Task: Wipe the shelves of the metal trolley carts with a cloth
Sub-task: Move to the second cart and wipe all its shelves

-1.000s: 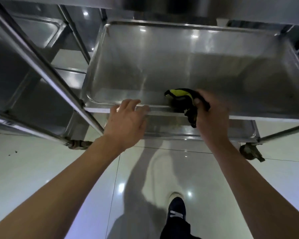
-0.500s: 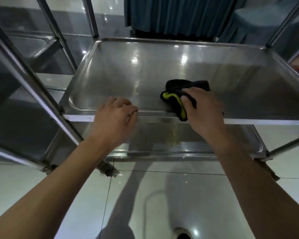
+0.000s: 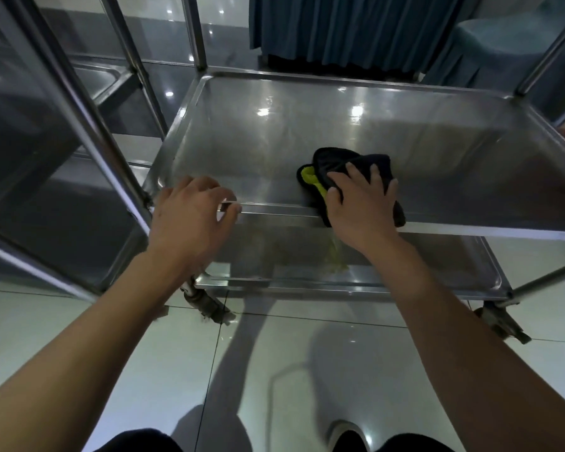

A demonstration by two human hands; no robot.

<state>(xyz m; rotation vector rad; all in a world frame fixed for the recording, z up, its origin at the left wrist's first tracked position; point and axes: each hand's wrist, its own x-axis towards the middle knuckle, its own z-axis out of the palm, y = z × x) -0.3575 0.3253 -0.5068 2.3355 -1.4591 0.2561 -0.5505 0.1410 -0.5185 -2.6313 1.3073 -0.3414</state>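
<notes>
A steel trolley fills the head view, with its middle shelf (image 3: 340, 119) in front of me. A black cloth with a yellow side (image 3: 327, 158) lies on that shelf near the front rim. My right hand (image 3: 362, 207) presses down on the cloth with its fingers spread flat. Further left, my left hand (image 3: 193, 220) holds the shelf's front rim, fingers curled over the edge. The lower shelf (image 3: 437, 272) shows underneath.
A second steel trolley (image 3: 30, 158) stands close on the left, its slanted post (image 3: 88, 132) beside my left hand. Casters (image 3: 209, 308) (image 3: 503, 324) rest on the glossy tiled floor. A blue curtain (image 3: 340, 27) hangs behind the trolley. Upright posts (image 3: 196, 31) rise at the shelf's corners.
My right hand slid the cloth from the front rim onto the shelf and flattened over it. My left hand stayed at the front rim and curled over it. The view tilted up.
</notes>
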